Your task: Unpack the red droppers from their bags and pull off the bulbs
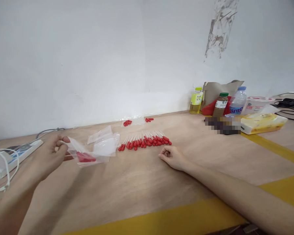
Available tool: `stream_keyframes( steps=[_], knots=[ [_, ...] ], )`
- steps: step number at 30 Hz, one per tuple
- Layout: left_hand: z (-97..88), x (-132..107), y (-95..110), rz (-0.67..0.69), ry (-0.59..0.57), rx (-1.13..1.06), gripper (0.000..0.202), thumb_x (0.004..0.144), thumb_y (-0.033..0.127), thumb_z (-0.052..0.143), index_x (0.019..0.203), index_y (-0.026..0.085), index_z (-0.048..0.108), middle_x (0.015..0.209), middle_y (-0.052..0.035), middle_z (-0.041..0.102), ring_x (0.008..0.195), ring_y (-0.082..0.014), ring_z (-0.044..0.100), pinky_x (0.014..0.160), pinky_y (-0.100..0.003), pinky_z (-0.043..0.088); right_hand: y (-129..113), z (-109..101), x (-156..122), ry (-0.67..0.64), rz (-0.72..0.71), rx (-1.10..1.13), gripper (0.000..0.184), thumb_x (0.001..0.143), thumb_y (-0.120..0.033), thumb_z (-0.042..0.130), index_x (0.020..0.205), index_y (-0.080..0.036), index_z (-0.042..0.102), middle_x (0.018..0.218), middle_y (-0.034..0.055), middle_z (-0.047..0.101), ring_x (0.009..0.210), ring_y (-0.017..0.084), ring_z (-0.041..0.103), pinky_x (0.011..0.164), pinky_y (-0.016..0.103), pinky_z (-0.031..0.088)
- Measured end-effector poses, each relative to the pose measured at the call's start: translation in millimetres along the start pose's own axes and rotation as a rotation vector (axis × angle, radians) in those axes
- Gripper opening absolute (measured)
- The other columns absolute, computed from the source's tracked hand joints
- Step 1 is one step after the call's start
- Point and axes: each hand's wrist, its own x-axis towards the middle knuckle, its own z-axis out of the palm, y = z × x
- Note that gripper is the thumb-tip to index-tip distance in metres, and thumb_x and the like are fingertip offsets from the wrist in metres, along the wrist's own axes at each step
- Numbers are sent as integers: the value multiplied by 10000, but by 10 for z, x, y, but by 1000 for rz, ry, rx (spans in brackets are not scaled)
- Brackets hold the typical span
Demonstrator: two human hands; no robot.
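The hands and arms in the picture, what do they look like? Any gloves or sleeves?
The left hand and right hand are bare, with no gloves. No sleeve shows on the left forearm or right forearm, and I see no watch, bracelet or ring.

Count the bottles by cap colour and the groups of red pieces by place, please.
Yellow-capped bottle: 1
Green-capped bottle: 1
Blue-capped bottle: 1
Bagged red group, left hand: 1
Loose red row: 1
Red groups near wall: 2
Total: 7
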Motion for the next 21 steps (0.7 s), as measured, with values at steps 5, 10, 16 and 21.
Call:
stream_keyframes(
  steps=[5, 10, 16, 21],
  knots=[
    [625, -426, 304, 71, 83, -484, 153, 697, 275, 494, 830, 219, 443, 760, 43, 477, 593, -86, 516, 573, -245, 530, -124, 8, -39, -153, 92, 376, 270, 723, -401, 579, 747, -133, 597, 619, -5, 573, 488, 73, 483, 466, 192, 368],
    [1401, -1017, 464, 8, -225, -643, 147, 765, 382, 402, 791, 240, 375, 819, -6, 522, 789, -150, 576, 687, -303, 528, -289, 15, -123, -518, 361, 935, 373, 727, -475, 588, 816, -113, 595, 764, 50, 629, 594, 97, 601, 578, 217, 487],
    [1534, -1394, 485, 177, -627, -486, 215, 830, 423, 391, 984, 276, 414, 754, -12, 536, 635, -135, 590, 524, -266, 499, -323, 36, -111, -364, 613, 1132, 122, 752, -123, 589, 874, -110, 581, 698, 32, 633, 594, 92, 602, 596, 238, 520],
    [1317, -726, 316, 704, -296, 187, 269, 775, 293, 463, 1021, 215, 540, 853, -86, 597, 860, -247, 578, 780, -405, 455, -237, -84, -34, -372, 618, 1086, 110, 782, -121, 553, 889, -115, 573, 659, 32, 619, 566, 123, 614, 507, 255, 517]
  ],
)
